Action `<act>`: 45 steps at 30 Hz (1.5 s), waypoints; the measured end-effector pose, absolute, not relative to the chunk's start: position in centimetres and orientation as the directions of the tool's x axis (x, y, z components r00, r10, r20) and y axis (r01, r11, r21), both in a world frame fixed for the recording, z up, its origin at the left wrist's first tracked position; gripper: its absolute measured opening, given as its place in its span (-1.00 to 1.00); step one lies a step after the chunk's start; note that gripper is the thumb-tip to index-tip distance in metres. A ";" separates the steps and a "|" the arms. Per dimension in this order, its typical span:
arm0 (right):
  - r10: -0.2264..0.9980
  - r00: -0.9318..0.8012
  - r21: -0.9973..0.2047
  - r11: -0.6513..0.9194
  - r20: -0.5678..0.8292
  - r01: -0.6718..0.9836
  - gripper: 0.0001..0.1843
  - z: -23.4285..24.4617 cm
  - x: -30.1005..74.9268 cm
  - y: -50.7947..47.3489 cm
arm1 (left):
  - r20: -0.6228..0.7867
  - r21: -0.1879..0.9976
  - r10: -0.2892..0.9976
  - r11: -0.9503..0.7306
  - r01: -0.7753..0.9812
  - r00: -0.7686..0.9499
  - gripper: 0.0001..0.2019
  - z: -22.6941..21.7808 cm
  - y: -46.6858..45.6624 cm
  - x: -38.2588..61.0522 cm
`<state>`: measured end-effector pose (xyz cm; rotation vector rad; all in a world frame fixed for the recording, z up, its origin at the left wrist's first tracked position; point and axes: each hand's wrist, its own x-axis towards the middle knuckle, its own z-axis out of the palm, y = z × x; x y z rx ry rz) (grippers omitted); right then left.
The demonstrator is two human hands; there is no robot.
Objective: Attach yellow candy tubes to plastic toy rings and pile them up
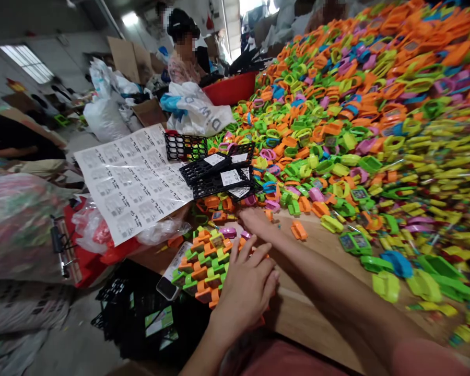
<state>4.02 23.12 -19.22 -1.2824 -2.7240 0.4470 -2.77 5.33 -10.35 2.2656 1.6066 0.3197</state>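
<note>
From the head camera, the left hand [246, 287] rests on a block of orange-and-green plastic pieces [203, 266] on the table [297, 318], its fingers [258, 256] slightly spread. The right hand [256, 222], fingers pressed together, lies just beyond that block, beside a loose heap of pieces [376, 141].

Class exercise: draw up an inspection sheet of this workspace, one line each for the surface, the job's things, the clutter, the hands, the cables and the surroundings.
Surface: wooden table, bare in patches near the hands.
Job's things: bright plastic toy pieces in a tidy interlocked block; loose heap of similar pieces beyond.
Clutter: black mesh trays with white cards, printed label sheet, phone.
Hands: left hand, fingers resting on the block; right hand at the heap's edge.
Cables: nothing seen.
Surroundings: co-worker behind a red basin; white sacks.
</note>
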 end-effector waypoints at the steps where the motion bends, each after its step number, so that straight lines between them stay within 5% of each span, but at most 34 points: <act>1: 0.777 -0.629 -0.288 0.594 -0.037 0.751 -0.78 -19.4 5.1 22.9 | -0.016 0.407 0.942 -0.301 0.863 0.336 -0.68 -10.4 5.4 -2.8; 9: 0.861 -0.508 -0.200 0.497 -0.004 0.844 -0.69 -19.0 11.4 21.1 | 0.018 0.420 0.946 -0.301 0.856 0.324 -0.70 -10.6 5.5 -3.2; 14: 0.861 -0.509 -0.286 0.494 0.025 0.821 -0.69 -18.4 9.9 20.8 | 0.127 0.394 0.951 -0.310 0.865 0.283 -0.54 -11.4 5.9 -3.7; 18: 0.878 -0.474 -0.418 0.453 0.058 0.788 -0.76 -17.9 11.0 19.4 | 0.123 0.400 0.945 -0.327 0.856 0.304 -0.64 -11.2 6.1 -3.8; 21: 0.891 -0.428 -0.683 0.406 0.150 0.607 -0.85 -18.2 13.3 16.9 | 0.121 0.428 0.942 -0.335 0.840 0.314 -0.75 -10.6 6.2 -3.8; 24: 0.894 -0.440 -0.929 0.233 0.087 0.289 -0.93 -19.2 14.6 13.8 | 0.136 0.443 0.939 -0.343 0.829 0.316 -0.82 -10.3 6.5 -3.7; 28: 0.840 -0.540 -0.996 -0.081 -0.044 -0.046 -0.91 -21.1 14.0 11.1 | 0.145 0.455 0.932 -0.361 0.814 0.332 -0.85 -10.1 6.8 -3.8; 33: 0.823 -0.538 -0.969 0.242 0.181 0.043 -0.83 -22.6 13.7 10.6 | 0.164 0.475 0.937 -0.348 0.808 0.308 -0.82 -10.4 6.6 -3.9; 38: 0.735 -0.552 -0.834 0.538 0.394 0.122 -0.73 -23.2 13.8 10.0 | 0.095 0.399 0.934 -0.352 0.847 0.343 -0.38 -10.4 6.1 -3.8; 42: 0.680 -0.640 -0.830 0.546 0.358 0.116 -0.75 -22.8 14.0 10.1 | -0.011 0.296 0.912 -0.389 0.872 0.411 -0.50 -9.8 5.8 -3.1; 45: 0.664 -0.716 -0.895 0.427 0.215 0.128 -0.72 -22.0 14.9 11.4 | -0.059 0.332 0.915 -0.359 0.872 0.399 -0.61 -9.4 5.6 -2.7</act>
